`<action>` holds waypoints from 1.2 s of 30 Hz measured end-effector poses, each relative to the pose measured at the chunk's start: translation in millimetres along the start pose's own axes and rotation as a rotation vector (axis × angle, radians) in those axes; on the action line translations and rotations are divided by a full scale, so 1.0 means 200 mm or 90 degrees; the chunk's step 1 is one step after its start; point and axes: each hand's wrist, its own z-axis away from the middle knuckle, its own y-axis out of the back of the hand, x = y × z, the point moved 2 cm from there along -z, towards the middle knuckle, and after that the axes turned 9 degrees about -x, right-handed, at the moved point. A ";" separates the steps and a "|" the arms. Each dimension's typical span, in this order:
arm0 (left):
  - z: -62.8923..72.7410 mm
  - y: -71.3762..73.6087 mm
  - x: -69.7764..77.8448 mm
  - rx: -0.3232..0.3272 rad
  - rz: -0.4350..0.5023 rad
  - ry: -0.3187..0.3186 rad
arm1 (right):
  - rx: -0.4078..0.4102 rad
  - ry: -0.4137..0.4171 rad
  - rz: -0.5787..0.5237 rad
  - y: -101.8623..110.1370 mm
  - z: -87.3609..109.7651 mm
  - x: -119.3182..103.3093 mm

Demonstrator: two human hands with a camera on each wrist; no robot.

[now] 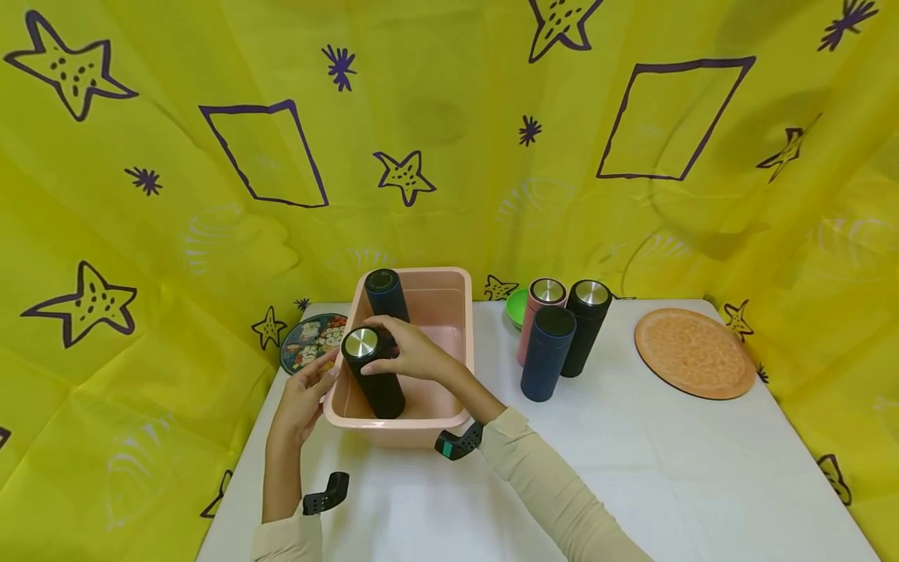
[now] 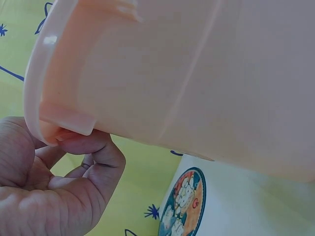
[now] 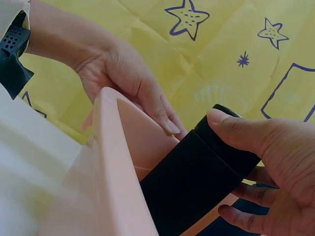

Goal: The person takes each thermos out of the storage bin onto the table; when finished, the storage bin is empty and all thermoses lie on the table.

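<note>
In the head view, my right hand [image 1: 414,351] grips a black vacuum flask [image 1: 382,396] near its silver-topped lid. That flask stands slightly tilted inside the pale pink plastic tub [image 1: 400,424], at the near left. Thumb and fingers lie on opposite sides of the flask's top in the right wrist view. My left hand [image 1: 302,402] holds the tub's left rim, its fingers curled under the lip in the left wrist view. Behind the gripped flask, a navy flask [image 1: 386,295] leans in the tub's far left corner.
Right of the tub stand a pink flask [image 1: 528,332], another navy flask [image 1: 544,363] and another black flask [image 1: 583,336]. A green bowl [image 1: 516,306] sits behind them. A round tan board [image 1: 694,353] lies at the right, a patterned round mat [image 1: 298,343] at the left.
</note>
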 end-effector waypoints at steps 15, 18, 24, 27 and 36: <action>0.00 0.00 0.00 -0.002 0.003 -0.004 | 0.010 -0.011 0.032 -0.02 -0.02 0.01; 0.00 0.00 0.00 -0.004 0.003 -0.003 | 0.014 -0.009 0.038 -0.03 -0.02 0.01; 0.00 0.00 0.00 -0.003 0.004 0.003 | 0.016 -0.014 0.027 -0.04 -0.02 0.02; 0.01 0.00 0.00 -0.005 0.004 0.003 | 0.018 -0.016 0.024 -0.04 -0.02 0.02; 0.00 0.00 0.00 0.003 0.008 0.003 | 0.033 -0.006 0.030 -0.04 -0.01 0.02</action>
